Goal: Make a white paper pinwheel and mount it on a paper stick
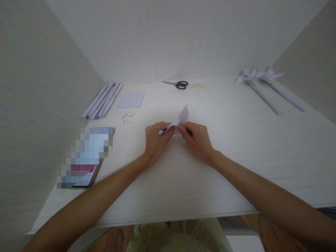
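Hands: left hand [155, 140] and right hand [196, 140] pinch folded paper [181, 119] | bare desk [236, 157] around

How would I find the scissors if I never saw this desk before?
Look along the far edge of the white desk, near the back wall, around the middle. The scissors lie flat there, blades pointing left. They are the only thing with black handles; everything nearby is pale paper.

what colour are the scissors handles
Black, on the scissors at the table's far edge; head view.
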